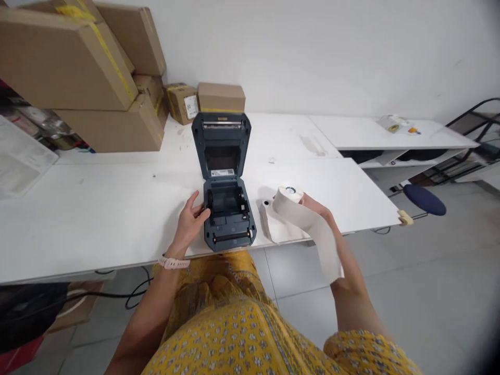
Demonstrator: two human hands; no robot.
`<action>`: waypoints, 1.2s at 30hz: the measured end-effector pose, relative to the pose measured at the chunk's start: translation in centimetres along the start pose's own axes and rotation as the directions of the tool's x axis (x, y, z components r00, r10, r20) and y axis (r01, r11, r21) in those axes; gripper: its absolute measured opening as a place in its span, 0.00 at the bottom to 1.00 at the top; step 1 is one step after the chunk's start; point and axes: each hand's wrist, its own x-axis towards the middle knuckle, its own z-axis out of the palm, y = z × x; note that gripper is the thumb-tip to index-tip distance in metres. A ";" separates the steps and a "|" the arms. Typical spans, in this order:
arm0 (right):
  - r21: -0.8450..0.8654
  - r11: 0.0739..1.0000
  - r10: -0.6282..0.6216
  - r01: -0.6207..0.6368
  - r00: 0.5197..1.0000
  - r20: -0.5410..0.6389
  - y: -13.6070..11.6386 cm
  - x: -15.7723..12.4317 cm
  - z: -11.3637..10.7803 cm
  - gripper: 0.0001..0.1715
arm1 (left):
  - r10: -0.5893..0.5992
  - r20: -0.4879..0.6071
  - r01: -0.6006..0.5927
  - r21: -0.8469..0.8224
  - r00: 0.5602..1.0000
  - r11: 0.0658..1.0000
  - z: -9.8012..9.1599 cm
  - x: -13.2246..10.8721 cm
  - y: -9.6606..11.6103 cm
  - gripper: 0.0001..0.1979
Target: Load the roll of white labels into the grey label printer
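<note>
A dark label printer [226,208] stands at the table's front edge with its lid [223,143] swung up and its inside bare. My left hand [190,221] rests at the printer's left side, fingers spread and thumb tip over the rim. Right of the printer, my right hand [312,204] is closed on a white label roll [287,195], its fingers mostly hidden behind the paper. A long loose strip [324,239] hangs from that roll across my right forearm. Below it, another white roll with a dark core [269,213] lies on the table.
Cardboard boxes [66,62] are piled at the back left, with two smaller boxes [221,96] behind the printer. A clear plastic bin [21,156] sits far left. The white table [117,208] ends close to my body; a blue stool [424,199] stands right.
</note>
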 end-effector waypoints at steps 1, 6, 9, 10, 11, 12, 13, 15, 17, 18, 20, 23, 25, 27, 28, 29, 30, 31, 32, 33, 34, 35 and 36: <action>-0.003 0.999 -0.036 0.036 0.999 0.033 -1.7 0.4 -0.1 0.37 | -0.013 -0.002 0.013 -0.013 1.000 1.000 0.0 0.0 0.0 0.43; -0.270 0.900 -0.240 0.343 0.906 0.349 -10.6 4.8 3.2 0.45 | 0.022 -0.016 -0.022 -0.018 1.000 1.000 0.1 0.2 0.0 0.42; -0.511 0.733 -0.181 0.449 0.853 0.490 -13.6 8.1 7.1 0.42 | 0.037 -0.004 -0.037 0.062 0.999 0.997 0.1 0.1 0.1 0.41; -0.578 0.677 -0.140 0.455 0.851 0.506 -14.0 9.0 8.2 0.41 | 0.045 -0.001 -0.045 0.097 0.999 0.994 0.1 0.0 0.1 0.41; -0.641 0.621 -0.097 0.450 0.856 0.507 -14.1 9.7 9.1 0.40 | 0.052 0.001 -0.052 0.128 0.999 0.990 0.1 -0.1 0.2 0.40; -0.698 0.567 -0.054 0.438 0.865 0.499 -14.1 10.2 9.8 0.38 | 0.056 0.003 -0.056 0.154 0.998 0.987 0.1 -0.3 0.3 0.40; -0.745 0.518 -0.015 0.420 0.876 0.482 -14.0 10.6 10.4 0.37 | 0.057 0.004 -0.057 0.174 0.998 0.983 0.1 -0.4 0.5 0.40; -0.806 0.448 0.039 0.387 0.892 0.450 -13.6 11.1 11.0 0.36 | 0.054 0.006 -0.054 0.195 0.999 0.979 0.1 -0.7 0.8 0.39; -0.831 0.416 0.076 0.369 0.897 0.436 -13.2 11.3 11.2 0.36 | 0.061 0.009 -0.061 0.203 0.998 0.977 0.1 -1.0 1.1 0.38; -0.836 0.409 0.091 0.366 0.895 0.437 -13.0 11.5 11.4 0.37 | 0.065 0.013 -0.066 0.209 0.998 0.976 0.1 -1.0 1.3 0.38; -0.841 0.401 0.114 0.363 0.891 0.439 -12.7 11.7 11.6 0.38 | 0.063 0.023 -0.067 0.224 0.998 0.972 0.0 -1.1 1.5 0.37; -0.847 0.395 0.140 0.356 0.888 0.438 -12.2 12.1 12.3 0.41 | 0.048 0.032 -0.055 0.243 0.998 0.969 -0.1 -1.2 1.7 0.37; -0.852 0.384 0.154 0.355 0.885 0.438 -11.6 12.5 12.9 0.41 | 0.051 0.028 -0.056 0.245 0.998 0.968 -0.1 -1.1 1.6 0.37; -0.859 0.364 0.162 0.360 0.884 0.439 -10.9 12.8 13.4 0.41 | 0.056 0.023 -0.060 0.248 0.998 0.967 0.0 -1.1 1.5 0.37; -0.863 0.354 0.162 0.360 0.885 0.436 -10.5 12.8 13.7 0.41 | 0.056 0.021 -0.060 0.247 0.998 0.967 0.0 -1.0 1.5 0.37; -0.867 0.347 0.158 0.358 0.889 0.430 -10.2 12.8 13.8 0.41 | 0.056 0.021 -0.060 0.245 0.998 0.968 0.0 -1.0 1.4 0.37; -0.872 0.343 0.147 0.350 0.896 0.418 -9.9 12.6 13.9 0.42 | 0.057 0.020 -0.060 0.241 0.998 0.969 0.1 -1.0 1.3 0.37; -0.874 0.346 0.123 0.342 0.906 0.404 -9.7 12.3 14.0 0.43 | 0.058 0.021 -0.061 0.234 0.998 0.970 0.1 -1.0 1.2 0.37; -0.869 0.358 0.081 0.341 0.916 0.393 -9.6 11.7 13.9 0.43 | 0.061 0.021 -0.064 0.222 0.998 0.973 0.1 -1.0 1.1 0.37; -0.857 0.380 0.020 0.349 0.923 0.385 -9.6 10.9 13.8 0.43 | 0.065 0.019 -0.068 0.208 0.998 0.976 0.1 -1.0 1.1 0.37; -0.838 0.408 -0.051 0.362 0.926 0.375 -9.6 9.9 13.7 0.41 | 0.067 0.016 -0.069 0.196 0.998 0.978 0.2 -1.0 1.1 0.37; -0.816 0.437 -0.123 0.378 0.924 0.363 -9.6 8.6 13.7 0.39 | 0.065 0.012 -0.066 0.187 0.998 0.980 0.2 -1.0 1.1 0.37; -0.792 0.465 -0.185 0.396 0.918 0.351 -9.6 7.2 13.7 0.35 | 0.060 0.008 -0.060 0.183 0.998 0.981 0.2 -1.1 1.1 0.36</action>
